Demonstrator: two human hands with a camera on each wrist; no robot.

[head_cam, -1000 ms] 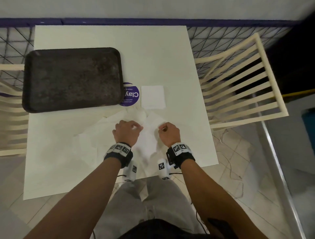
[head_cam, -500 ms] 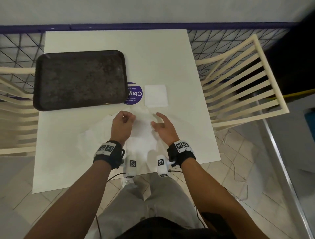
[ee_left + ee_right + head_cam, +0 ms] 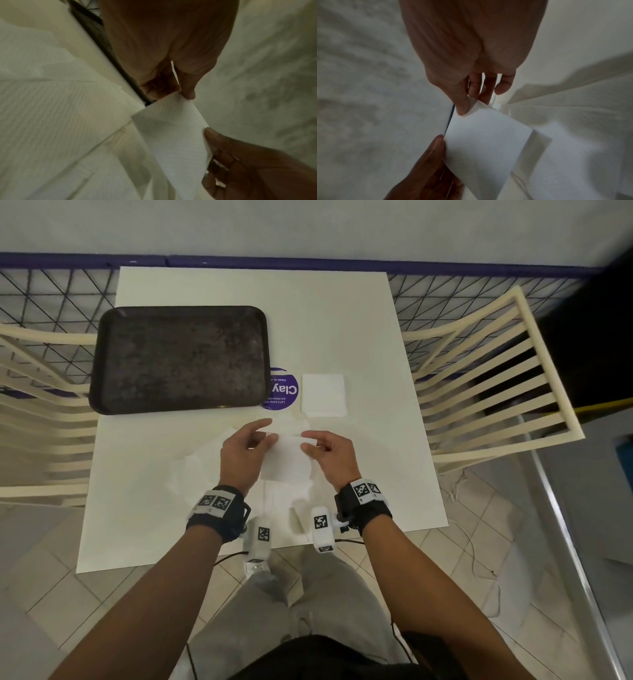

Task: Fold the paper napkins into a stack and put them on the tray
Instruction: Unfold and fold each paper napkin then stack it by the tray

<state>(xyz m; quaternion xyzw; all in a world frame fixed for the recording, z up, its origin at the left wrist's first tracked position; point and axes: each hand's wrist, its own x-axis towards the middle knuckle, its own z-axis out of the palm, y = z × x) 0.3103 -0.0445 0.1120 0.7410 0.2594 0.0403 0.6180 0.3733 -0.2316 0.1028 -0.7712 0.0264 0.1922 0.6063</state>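
A folded white napkin [image 3: 287,457] hangs just above the table between both hands. My left hand [image 3: 244,447] pinches its top left corner [image 3: 178,97] between thumb and fingers. My right hand [image 3: 327,451] pinches the top right corner [image 3: 471,108]. Several unfolded white napkins [image 3: 202,460] lie spread on the table under and left of the hands. A small stack of folded napkins [image 3: 323,395] sits beyond the hands. The dark rectangular tray [image 3: 178,359] lies at the far left of the table, with nothing on it.
A round purple sticker [image 3: 283,390] shows between the tray and the folded stack. Cream slatted chairs stand at the right [image 3: 486,378] and left [image 3: 41,405] of the white table [image 3: 373,337]. A wire grid fence runs behind the table.
Both hands rose from the spread napkins and moved forward. They now hold a folded napkin up by its top corners, where a second ago they pressed paper against the table.
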